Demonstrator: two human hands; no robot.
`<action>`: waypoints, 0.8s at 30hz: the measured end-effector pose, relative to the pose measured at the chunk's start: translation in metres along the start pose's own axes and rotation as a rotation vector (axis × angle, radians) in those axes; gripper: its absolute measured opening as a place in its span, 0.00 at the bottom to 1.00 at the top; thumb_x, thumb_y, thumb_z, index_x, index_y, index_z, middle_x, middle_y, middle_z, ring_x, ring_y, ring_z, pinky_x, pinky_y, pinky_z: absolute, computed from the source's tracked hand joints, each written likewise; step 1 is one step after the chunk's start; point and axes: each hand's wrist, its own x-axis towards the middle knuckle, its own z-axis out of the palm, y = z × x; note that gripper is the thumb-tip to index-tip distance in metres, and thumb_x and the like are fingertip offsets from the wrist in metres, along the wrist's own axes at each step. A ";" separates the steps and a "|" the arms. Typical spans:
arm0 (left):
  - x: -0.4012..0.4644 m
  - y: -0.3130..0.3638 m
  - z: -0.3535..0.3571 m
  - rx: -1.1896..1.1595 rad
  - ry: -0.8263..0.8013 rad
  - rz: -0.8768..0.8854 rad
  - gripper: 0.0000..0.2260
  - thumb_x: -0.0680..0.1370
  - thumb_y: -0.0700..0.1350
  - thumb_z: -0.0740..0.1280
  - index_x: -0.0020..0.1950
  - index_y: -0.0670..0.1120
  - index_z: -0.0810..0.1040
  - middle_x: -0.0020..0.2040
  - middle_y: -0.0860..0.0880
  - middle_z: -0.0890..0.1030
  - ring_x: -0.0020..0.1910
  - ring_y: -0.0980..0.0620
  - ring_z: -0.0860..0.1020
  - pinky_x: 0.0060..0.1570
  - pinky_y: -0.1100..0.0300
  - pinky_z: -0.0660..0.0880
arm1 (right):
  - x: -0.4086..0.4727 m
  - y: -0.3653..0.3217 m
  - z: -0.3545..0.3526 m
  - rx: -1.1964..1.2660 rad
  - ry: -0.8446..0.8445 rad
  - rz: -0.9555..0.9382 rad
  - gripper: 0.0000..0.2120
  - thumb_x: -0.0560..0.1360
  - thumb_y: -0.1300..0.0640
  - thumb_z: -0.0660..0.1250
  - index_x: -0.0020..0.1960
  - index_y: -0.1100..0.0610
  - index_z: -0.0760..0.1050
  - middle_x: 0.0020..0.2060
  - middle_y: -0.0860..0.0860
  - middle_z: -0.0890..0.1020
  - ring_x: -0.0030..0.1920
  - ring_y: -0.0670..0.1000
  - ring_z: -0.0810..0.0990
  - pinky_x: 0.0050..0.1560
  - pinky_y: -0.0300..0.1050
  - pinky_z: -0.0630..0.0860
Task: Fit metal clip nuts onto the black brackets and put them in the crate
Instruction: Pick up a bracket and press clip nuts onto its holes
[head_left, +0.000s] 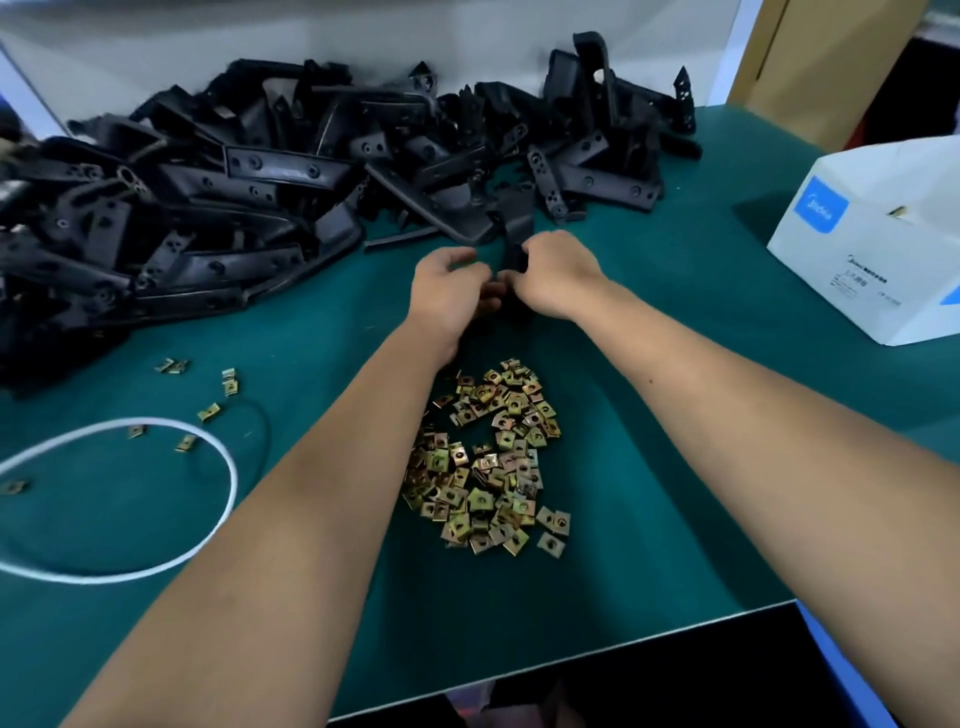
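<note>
Both my hands meet above the middle of the green table, around one black bracket (515, 244) that sticks up between them. My right hand (556, 275) grips the bracket with curled fingers. My left hand (451, 291) has its fingers curled against the bracket's near end; whether it pinches a clip nut is hidden. A heap of brass-coloured clip nuts (488, 462) lies on the table just below my wrists. A big pile of black brackets (234, 171) covers the far left and back of the table. No crate is in view.
A white cardboard box (878, 234) stands at the right edge. A white cord loop (156, 499) lies at the left with a few stray clip nuts (208, 413) around it. The table's front edge (571, 660) runs below my forearms.
</note>
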 end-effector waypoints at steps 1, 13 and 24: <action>0.000 0.001 0.001 0.026 0.005 -0.007 0.07 0.80 0.35 0.65 0.57 0.43 0.76 0.42 0.45 0.83 0.33 0.52 0.80 0.30 0.62 0.76 | -0.003 -0.002 0.001 0.025 -0.011 0.012 0.27 0.80 0.44 0.68 0.71 0.59 0.73 0.71 0.60 0.73 0.67 0.62 0.75 0.64 0.52 0.75; 0.000 0.013 0.000 -0.006 0.007 -0.177 0.06 0.81 0.38 0.63 0.47 0.39 0.77 0.52 0.42 0.84 0.26 0.55 0.70 0.20 0.65 0.62 | -0.021 -0.016 -0.005 0.304 -0.046 0.248 0.14 0.69 0.56 0.77 0.41 0.58 0.71 0.37 0.55 0.80 0.37 0.55 0.79 0.31 0.41 0.71; -0.014 0.047 -0.001 -0.241 0.096 -0.013 0.31 0.75 0.70 0.66 0.64 0.46 0.80 0.60 0.48 0.82 0.60 0.48 0.80 0.63 0.49 0.75 | -0.053 -0.019 0.001 0.598 -0.015 -0.270 0.06 0.80 0.58 0.71 0.44 0.51 0.79 0.30 0.44 0.79 0.25 0.39 0.73 0.31 0.38 0.68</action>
